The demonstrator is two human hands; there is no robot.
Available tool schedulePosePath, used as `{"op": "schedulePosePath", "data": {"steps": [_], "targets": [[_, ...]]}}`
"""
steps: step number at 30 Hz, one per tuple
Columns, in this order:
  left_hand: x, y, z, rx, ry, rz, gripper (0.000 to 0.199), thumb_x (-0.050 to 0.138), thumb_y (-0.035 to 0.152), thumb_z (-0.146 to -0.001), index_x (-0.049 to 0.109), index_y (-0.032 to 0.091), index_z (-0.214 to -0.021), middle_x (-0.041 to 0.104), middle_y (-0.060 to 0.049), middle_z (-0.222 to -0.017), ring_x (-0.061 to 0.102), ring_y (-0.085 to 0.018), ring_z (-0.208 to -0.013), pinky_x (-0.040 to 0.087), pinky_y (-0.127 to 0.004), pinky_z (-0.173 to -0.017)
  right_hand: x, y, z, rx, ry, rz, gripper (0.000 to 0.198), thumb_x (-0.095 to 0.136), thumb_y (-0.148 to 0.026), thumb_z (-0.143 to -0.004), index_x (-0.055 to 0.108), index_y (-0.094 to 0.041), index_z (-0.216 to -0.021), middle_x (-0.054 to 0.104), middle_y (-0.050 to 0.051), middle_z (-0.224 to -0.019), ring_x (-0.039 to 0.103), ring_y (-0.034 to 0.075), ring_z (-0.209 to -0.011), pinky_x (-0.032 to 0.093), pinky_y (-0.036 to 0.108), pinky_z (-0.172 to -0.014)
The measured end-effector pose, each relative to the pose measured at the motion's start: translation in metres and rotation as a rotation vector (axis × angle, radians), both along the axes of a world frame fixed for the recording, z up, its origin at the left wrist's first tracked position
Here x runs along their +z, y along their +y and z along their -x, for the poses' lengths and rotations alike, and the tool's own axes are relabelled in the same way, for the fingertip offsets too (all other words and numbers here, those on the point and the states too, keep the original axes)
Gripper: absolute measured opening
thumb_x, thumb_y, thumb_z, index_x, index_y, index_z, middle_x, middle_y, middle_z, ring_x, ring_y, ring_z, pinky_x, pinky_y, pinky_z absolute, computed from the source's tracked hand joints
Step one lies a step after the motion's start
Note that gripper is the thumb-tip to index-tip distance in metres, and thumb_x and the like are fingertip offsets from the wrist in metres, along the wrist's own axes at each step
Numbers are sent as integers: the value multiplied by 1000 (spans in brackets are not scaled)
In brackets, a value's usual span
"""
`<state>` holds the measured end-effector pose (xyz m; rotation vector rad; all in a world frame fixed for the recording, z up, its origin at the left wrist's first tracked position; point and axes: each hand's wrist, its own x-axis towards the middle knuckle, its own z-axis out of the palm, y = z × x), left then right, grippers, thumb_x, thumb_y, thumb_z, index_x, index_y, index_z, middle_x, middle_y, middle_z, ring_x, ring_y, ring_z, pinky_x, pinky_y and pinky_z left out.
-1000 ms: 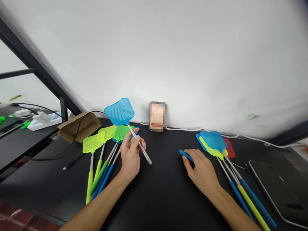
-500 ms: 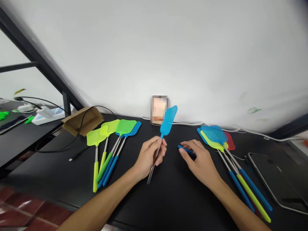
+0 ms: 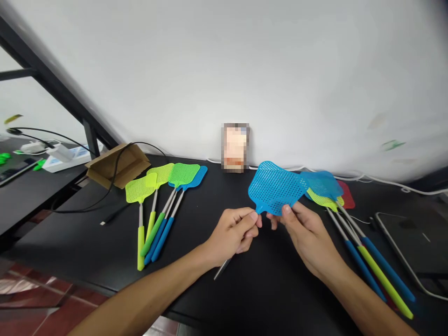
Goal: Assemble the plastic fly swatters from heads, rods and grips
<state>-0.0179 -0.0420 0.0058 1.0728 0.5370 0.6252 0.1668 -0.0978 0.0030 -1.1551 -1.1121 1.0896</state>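
Note:
In the middle of the view, my left hand (image 3: 236,233) is closed around the neck of a blue fly swatter (image 3: 275,186). Its perforated head faces me, and a bare metal rod sticks out below my fist. My right hand (image 3: 308,235) pinches the lower right edge of that head, thumb in front and fingers partly hidden behind. To the left lie several swatters, with a yellow one (image 3: 140,189) outermost and a green one (image 3: 184,175) overlapping a blue one. At right is another pile, topped by a blue swatter (image 3: 322,184) over yellow and red ones.
An open cardboard box (image 3: 121,168) and a black cable stand at the back left of the black table (image 3: 140,298). A pixelated upright item (image 3: 236,147) leans near the wall. A dark, light-edged panel (image 3: 409,242) lies at the right. A white power strip (image 3: 70,156) is far left.
My left hand has turned the blue swatter's head broadside and moved slightly right. My right hand has come to the head's edge; the small blue piece it held is out of sight.

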Motion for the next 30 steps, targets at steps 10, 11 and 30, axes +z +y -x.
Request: {"op": "schedulePosePath", "data": {"steps": [10, 11, 30], "targets": [[-4, -10, -3, -88, 25, 66, 34, 59, 44, -101, 62, 14, -85, 44, 7, -55, 31, -2, -34, 23, -17, -36, -5, -3, -5, -50, -54, 114, 24, 76, -38, -89, 63, -21, -78, 60, -1, -71, 54, 15, -66, 46, 31, -65], [-4, -8, -3, -51, 71, 23, 34, 58, 44, -101, 63, 14, -86, 45, 7, -54, 32, -2, -34, 24, -18, -37, -2, -4, -6, -10, -21, 92, 18, 75, -37, -90, 66, -22, -88, 65, 1, -80, 58, 17, -73, 49, 32, -71], [5, 14, 1, 59, 212, -33, 30, 55, 42, -99, 60, 16, -85, 65, -2, -57, 45, -9, -38, 32, -21, -41, 6, 25, -67, -470, 148, -83, 27, 80, -40, -85, 60, -25, -95, 58, -4, -77, 50, 11, -59, 45, 26, -53]]}}
